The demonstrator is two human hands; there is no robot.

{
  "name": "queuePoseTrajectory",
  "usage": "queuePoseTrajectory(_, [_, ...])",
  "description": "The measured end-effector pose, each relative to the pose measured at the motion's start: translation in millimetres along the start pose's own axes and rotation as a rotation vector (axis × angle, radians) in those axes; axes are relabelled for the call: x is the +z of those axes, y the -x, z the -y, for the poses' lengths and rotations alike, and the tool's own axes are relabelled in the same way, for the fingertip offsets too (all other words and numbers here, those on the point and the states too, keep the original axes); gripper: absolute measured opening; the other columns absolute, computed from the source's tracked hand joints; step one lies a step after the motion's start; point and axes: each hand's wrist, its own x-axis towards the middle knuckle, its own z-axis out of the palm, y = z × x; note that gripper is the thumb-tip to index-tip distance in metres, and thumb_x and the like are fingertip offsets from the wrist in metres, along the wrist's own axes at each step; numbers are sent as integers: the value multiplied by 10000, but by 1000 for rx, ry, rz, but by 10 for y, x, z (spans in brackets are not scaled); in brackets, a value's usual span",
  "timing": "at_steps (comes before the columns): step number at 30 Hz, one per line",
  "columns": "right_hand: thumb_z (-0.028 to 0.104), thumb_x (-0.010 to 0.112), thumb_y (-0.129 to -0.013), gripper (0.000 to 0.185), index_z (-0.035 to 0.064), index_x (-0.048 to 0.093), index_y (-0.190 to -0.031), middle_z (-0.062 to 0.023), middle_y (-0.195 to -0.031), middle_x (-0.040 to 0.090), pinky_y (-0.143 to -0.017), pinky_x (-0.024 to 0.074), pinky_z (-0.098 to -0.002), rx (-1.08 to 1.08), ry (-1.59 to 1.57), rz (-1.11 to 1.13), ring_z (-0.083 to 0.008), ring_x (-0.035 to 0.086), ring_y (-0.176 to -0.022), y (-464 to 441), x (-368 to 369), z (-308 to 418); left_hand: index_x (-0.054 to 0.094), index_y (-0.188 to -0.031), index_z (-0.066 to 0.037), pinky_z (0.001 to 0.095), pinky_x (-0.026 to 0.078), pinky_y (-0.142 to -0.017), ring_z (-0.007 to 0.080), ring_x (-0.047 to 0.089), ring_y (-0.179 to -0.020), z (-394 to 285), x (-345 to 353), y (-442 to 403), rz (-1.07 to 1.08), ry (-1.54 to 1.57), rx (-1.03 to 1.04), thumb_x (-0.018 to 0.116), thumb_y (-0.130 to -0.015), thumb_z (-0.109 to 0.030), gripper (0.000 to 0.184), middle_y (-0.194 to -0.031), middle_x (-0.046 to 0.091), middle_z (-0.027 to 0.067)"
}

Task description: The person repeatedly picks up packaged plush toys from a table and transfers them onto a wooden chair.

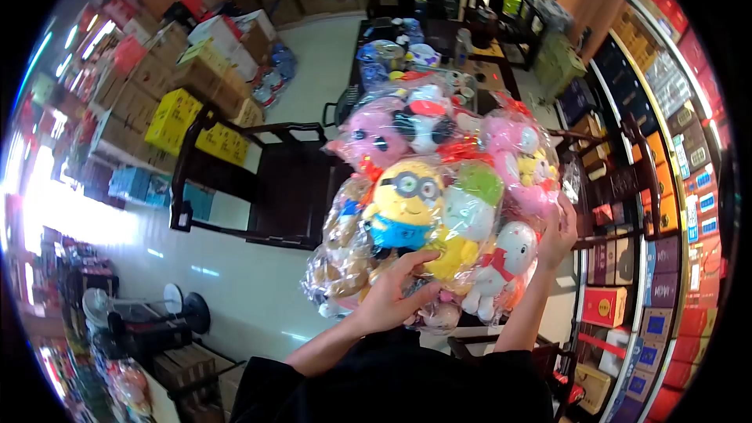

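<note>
A heap of plush toys in clear plastic wrap lies before me. My left hand [401, 291] reaches in from the front, thumb and fingers apart, touching the wrap below a yellow Minion plush [406, 202] with blue shorts. Close to its fingertips is a green-and-white plush with a yellow lower part [468, 207]. My right hand [558, 231] lies along the right edge of the heap, fingers stretched against the wrap of a pink plush [517, 153]. Between my hands is a white plush with a red scarf [501, 265]. Farther back are a pink pig-like plush [374, 135] and a black-and-white plush [427, 121].
A dark wooden armchair [286, 180] stands left of the heap, another [615, 180] to the right. Cartons [149, 82] and a yellow box [172, 119] are stacked at left. Shelves of boxes [662, 290] line the right side. A fan [184, 309] stands lower left.
</note>
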Motion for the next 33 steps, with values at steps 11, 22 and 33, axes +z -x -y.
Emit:
queuePoseTrajectory(11, [74,589,-873,250,-48,603,-1091,-98,-1034,625,-861,455,-286,-36,-152,167,-161,581,-965,1297,456,1057,432,-1268,12,330,349,-1029,178,466,-1189,97,-720,2168,-300,364,116,576,-905,-97,406,-1251,512,104])
queuePoseTrajectory(22, [154,622,-861,200,3,641,-991,-24,-872,629,-734,432,-224,-46,-289,931,-96,546,-776,4337,1548,2120,443,-1254,32,329,396,-1001,183,500,-1156,374,-887,5595,-962,313,160,573,-911,-104,391,-1207,546,117])
queuePoseTrajectory(33, [145,636,-834,475,-32,482,-1248,-116,-1099,601,-774,491,-271,-298,-307,1944,-151,588,-908,7587,2250,3842,459,-1247,31,334,397,-1001,195,518,-1138,569,-269,7904,-1763,376,257,558,-904,-77,374,-1193,559,124])
